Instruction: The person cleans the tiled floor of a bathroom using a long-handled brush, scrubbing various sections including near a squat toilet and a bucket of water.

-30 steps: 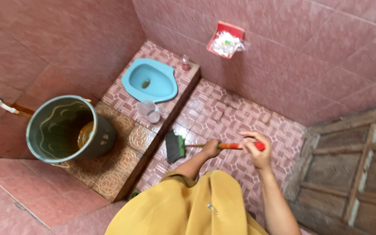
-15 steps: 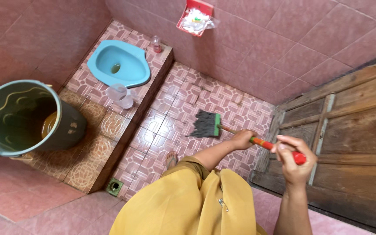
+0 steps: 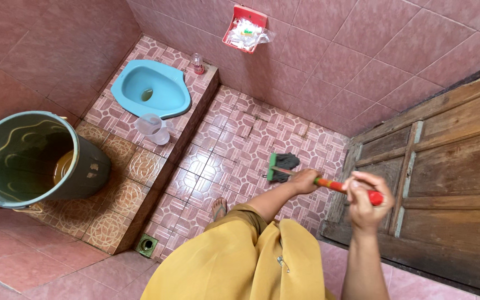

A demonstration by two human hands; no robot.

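Note:
I hold a short broom with both hands. Its green head with dark bristles (image 3: 282, 166) rests on the pink patterned floor tiles (image 3: 234, 150) near the wooden door. My left hand (image 3: 304, 180) grips the handle close to the head. My right hand (image 3: 364, 200) is closed around the red end of the handle (image 3: 374, 196). My yellow garment (image 3: 251, 261) fills the lower middle, and my bare foot (image 3: 219, 208) shows just above it.
A blue squat toilet (image 3: 151, 89) sits on a raised tiled step with a clear plastic jug (image 3: 154, 129) and a small bottle (image 3: 198, 63). A large dark bucket (image 3: 29, 158) stands at left. A red wall basket (image 3: 244, 29), a floor drain (image 3: 146, 243) and a wooden door (image 3: 445, 183) surround the floor.
The broom swung from the step's edge rightward to the floor by the door, then its head pulled in closer to me. The view shifted right.

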